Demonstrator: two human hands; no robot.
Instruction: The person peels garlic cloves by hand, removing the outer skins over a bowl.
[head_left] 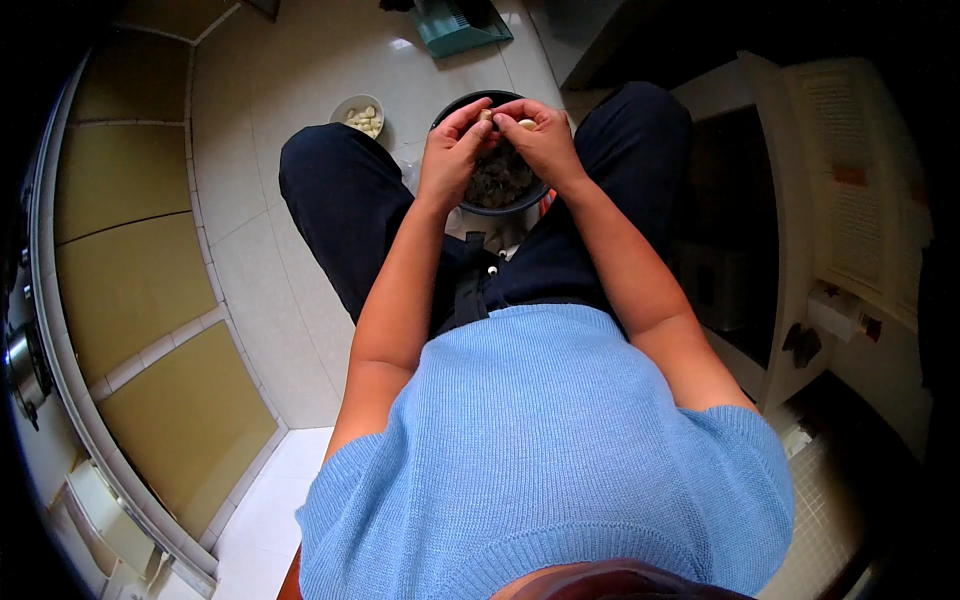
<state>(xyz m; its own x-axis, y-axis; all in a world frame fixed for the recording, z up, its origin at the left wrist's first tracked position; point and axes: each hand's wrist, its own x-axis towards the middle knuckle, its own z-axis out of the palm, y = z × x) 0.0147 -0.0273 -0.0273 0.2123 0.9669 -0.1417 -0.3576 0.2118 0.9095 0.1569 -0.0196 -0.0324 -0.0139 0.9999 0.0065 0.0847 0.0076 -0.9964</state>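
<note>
My left hand (452,152) and my right hand (545,150) meet above a dark round bin (516,211) between my knees. The fingertips of both pinch a small brownish garlic clove (486,115). A paler clove (527,125) shows among the curled fingers of my right hand. Dark scraps (498,182) lie inside the bin, under the hands; what they are cannot be made out. Beyond my left knee, a white bowl (340,108) on the floor holds several peeled garlic cloves (366,121).
A teal dustpan (455,28) lies on the tiled floor (270,90) ahead. Yellowish cabinet doors (135,275) line the left side. A dark-fronted cabinet or appliance (725,230) stands to the right. Something clear, like plastic, sits beside the bin.
</note>
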